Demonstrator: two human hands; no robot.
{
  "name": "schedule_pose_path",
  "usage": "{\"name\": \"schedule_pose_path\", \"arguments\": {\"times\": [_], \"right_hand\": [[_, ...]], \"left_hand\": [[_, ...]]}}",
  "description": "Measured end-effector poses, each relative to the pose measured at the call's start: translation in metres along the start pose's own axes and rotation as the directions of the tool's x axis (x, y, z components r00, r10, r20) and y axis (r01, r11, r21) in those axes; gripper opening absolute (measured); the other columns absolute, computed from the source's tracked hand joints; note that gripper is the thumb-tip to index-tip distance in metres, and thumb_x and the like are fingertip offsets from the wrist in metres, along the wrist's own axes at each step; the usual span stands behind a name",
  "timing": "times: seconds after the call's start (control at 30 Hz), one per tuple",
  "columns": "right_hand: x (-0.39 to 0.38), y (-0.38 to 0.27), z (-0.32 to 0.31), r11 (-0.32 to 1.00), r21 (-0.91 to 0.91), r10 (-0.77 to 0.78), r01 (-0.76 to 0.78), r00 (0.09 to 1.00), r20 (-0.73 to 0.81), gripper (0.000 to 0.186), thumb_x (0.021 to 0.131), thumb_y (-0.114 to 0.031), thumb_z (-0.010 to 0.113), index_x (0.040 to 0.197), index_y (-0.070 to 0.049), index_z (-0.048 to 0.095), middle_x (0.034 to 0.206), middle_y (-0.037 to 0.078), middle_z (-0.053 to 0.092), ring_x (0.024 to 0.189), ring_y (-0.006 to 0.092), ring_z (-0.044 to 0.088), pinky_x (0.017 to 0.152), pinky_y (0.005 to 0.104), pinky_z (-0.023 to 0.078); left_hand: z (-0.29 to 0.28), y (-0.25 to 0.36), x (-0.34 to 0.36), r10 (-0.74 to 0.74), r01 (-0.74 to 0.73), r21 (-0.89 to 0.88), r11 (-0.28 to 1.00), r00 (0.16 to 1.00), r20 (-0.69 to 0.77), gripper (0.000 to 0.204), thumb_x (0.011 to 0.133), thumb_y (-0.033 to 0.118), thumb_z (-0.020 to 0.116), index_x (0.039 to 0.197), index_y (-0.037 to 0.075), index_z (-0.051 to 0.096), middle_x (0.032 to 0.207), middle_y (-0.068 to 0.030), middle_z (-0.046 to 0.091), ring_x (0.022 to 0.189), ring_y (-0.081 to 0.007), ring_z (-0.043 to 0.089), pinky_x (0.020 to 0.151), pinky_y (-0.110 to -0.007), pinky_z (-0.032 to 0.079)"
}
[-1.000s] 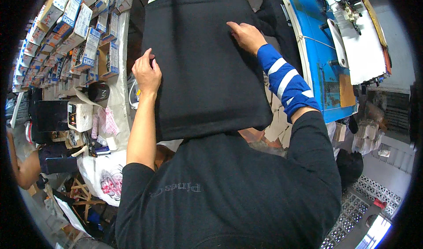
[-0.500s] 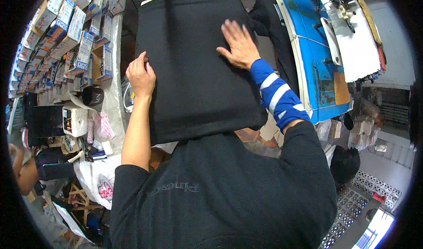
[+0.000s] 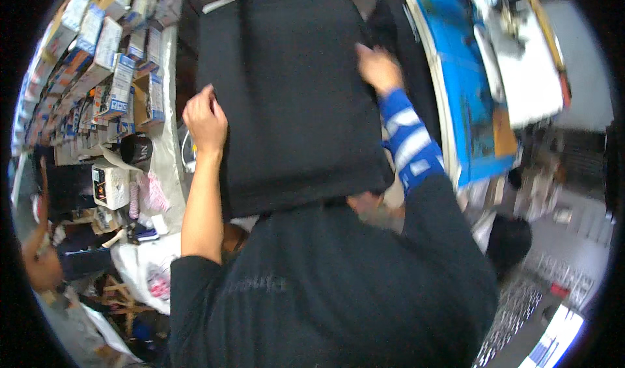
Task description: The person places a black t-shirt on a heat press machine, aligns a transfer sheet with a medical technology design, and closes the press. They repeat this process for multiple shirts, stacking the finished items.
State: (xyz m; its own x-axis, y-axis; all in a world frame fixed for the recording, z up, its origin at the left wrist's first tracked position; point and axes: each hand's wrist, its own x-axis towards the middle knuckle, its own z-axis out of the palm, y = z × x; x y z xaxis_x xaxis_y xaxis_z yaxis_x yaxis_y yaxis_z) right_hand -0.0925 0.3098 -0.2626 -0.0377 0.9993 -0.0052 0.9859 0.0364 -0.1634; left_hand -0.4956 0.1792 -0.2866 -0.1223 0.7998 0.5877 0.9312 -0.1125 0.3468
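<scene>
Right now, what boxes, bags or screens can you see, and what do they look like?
Stacked small boxes: far left, rows of white, blue and orange cartons.
White box: left, below the cartons, squarish with dark markings.
White plastic bag: lower left, crumpled, pink print.
Blue sheet: right of the black cloth, long, bright blue.
Bright panel: bottom right corner, maybe a screen.

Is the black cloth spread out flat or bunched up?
Spread flat: the black cloth lies as a smooth rectangle, left hand on one edge, right hand on the other.

You've got matt black cloth (image 3: pixel 293 101) under your left hand (image 3: pixel 205 117), glossy cardboard boxes (image 3: pixel 97 62) beside it, crinkly plastic bag (image 3: pixel 146 273) below.
</scene>
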Motion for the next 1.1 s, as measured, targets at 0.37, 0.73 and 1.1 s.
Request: {"name": "schedule_pose_path", "arguments": {"times": [0.37,0.73,1.1], "right_hand": [[0.0,-0.039,-0.003,0.87,0.206,-0.39,0.447,0.881,-0.266,0.044,0.09,-0.018,0.069,0.132,-0.011,0.061,0.09,0.021,0.071,0.088,0.0398,0.07,0.08,0.0492,0.056],[0.01,-0.051,-0.02,0.714,-0.174,-0.694,0.678,0.718,-0.054,0.057,0.091,-0.006,0.059,0.147,-0.012,0.048,0.088,0.021,0.071,0.085,0.0371,0.071,0.077,0.0471,0.058],[-0.054,0.039,-0.039,0.984,0.122,0.144,-0.13,0.982,-0.12,0.03,0.083,-0.016,0.061,0.109,-0.004,0.068,0.104,0.031,0.069,0.102,0.0499,0.065,0.089,0.057,0.052]], "left_hand": [[-0.004,0.003,0.0,-0.067,0.068,-0.023,0.997,0.997,0.036,0.043,0.085,0.003,0.068,0.127,0.009,0.063,0.101,-0.0056,0.069,0.104,-0.0284,0.063,0.098,-0.045,0.044],[-0.004,0.002,-0.002,-0.066,0.067,-0.006,0.998,0.997,0.027,0.042,0.082,0.004,0.07,0.124,0.008,0.064,0.099,-0.0054,0.069,0.103,-0.0271,0.064,0.099,-0.046,0.044],[-0.012,-0.017,-0.004,-0.241,0.238,-0.225,0.945,0.971,0.014,0.04,0.084,0.003,0.068,0.124,0.008,0.064,0.097,-0.007,0.073,0.094,-0.0282,0.068,0.09,-0.043,0.05]]}}
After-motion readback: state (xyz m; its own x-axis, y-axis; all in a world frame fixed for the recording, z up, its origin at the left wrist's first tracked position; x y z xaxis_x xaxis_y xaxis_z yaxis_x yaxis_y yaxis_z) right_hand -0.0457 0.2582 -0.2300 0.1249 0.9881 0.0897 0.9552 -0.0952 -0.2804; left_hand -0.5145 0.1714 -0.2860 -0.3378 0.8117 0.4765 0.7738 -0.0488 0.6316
